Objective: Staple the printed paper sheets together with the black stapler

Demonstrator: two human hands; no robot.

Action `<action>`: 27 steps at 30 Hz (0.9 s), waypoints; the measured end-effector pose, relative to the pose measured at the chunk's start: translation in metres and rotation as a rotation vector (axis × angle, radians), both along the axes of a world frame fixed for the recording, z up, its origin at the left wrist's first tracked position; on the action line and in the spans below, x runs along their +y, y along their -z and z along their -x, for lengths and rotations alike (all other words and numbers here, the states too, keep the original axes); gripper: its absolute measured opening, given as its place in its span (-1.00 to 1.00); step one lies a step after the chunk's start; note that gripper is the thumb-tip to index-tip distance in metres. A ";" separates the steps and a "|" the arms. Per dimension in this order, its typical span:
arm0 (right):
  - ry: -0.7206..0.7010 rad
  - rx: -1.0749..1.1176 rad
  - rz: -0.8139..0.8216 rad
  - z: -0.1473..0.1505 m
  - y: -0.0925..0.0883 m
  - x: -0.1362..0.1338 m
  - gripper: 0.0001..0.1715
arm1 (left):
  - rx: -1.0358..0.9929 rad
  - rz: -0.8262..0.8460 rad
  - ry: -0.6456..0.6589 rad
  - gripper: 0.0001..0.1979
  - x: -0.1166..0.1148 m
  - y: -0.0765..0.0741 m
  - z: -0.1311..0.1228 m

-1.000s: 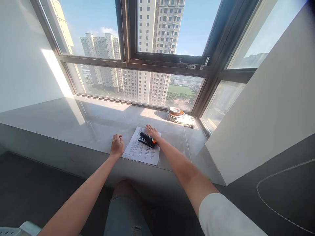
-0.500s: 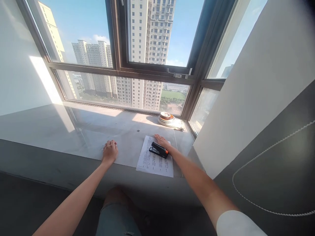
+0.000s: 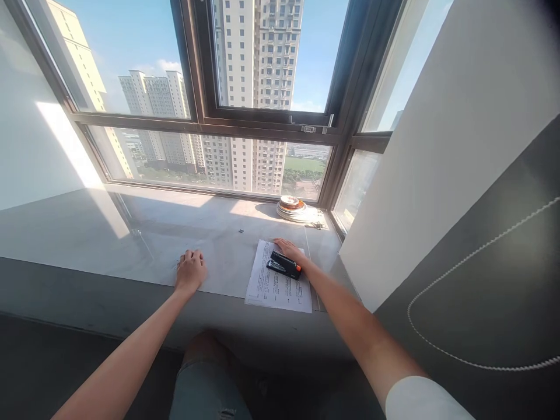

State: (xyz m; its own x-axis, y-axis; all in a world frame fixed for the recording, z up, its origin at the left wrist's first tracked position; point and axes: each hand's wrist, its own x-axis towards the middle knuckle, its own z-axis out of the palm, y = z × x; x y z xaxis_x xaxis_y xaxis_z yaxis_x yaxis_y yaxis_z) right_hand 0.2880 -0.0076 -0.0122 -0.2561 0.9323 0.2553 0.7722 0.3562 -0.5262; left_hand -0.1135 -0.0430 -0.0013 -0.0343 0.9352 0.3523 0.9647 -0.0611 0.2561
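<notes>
My left hand (image 3: 191,272) rests on the pale windowsill (image 3: 223,262) with its fingers curled under. Whatever its fingers may hold is hidden. A few thin, tiny bits, too small to name, lie just left of it. My right hand (image 3: 287,249) lies flat, fingers stretched out, over the top edge of some printed paper (image 3: 275,294). On that paper sits a black stapler (image 3: 283,266) with an orange patch at its right end, close beside my right wrist. The paper's lower edge reaches the sill's front edge.
By the window corner stands a round stack (image 3: 291,208), white and orange-brown, with small dark bits (image 3: 315,225) next to it. A small dark piece (image 3: 241,231) lies mid-sill. On the right, a beaded cord (image 3: 409,315) hangs by the wall. Dark window frames (image 3: 266,131) bound the back.
The camera view has shifted slightly. Both hands keep about the same places on the sill and paper, and the stapler still lies on the paper.
</notes>
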 end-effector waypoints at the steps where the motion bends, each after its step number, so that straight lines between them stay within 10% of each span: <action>1: 0.020 0.031 -0.013 -0.001 -0.002 -0.001 -0.54 | 0.004 -0.002 0.000 -0.75 -0.001 -0.001 -0.001; 8: 0.239 0.259 -0.118 -0.025 -0.037 -0.029 -0.47 | 0.044 -0.005 0.008 -0.71 -0.003 -0.002 -0.003; 13: 0.099 0.247 -0.056 -0.005 -0.037 -0.081 -0.52 | 0.097 -0.001 0.009 -0.64 -0.003 -0.007 -0.011; 22: 0.086 0.163 -0.224 0.026 -0.007 -0.105 -0.58 | -0.091 0.100 0.367 -0.47 -0.006 0.000 -0.139; 27: -0.022 0.171 -0.242 0.025 -0.013 -0.112 -0.64 | -0.025 0.108 0.395 -0.46 0.007 0.000 -0.164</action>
State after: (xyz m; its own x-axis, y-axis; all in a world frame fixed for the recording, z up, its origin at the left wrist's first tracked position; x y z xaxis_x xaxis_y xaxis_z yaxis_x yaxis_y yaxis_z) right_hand 0.2627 -0.1201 0.0011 -0.2096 0.8336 0.5110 0.6705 0.5029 -0.5455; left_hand 0.0504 -0.0356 -0.0018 0.3272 0.9099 0.2550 0.8659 -0.3967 0.3047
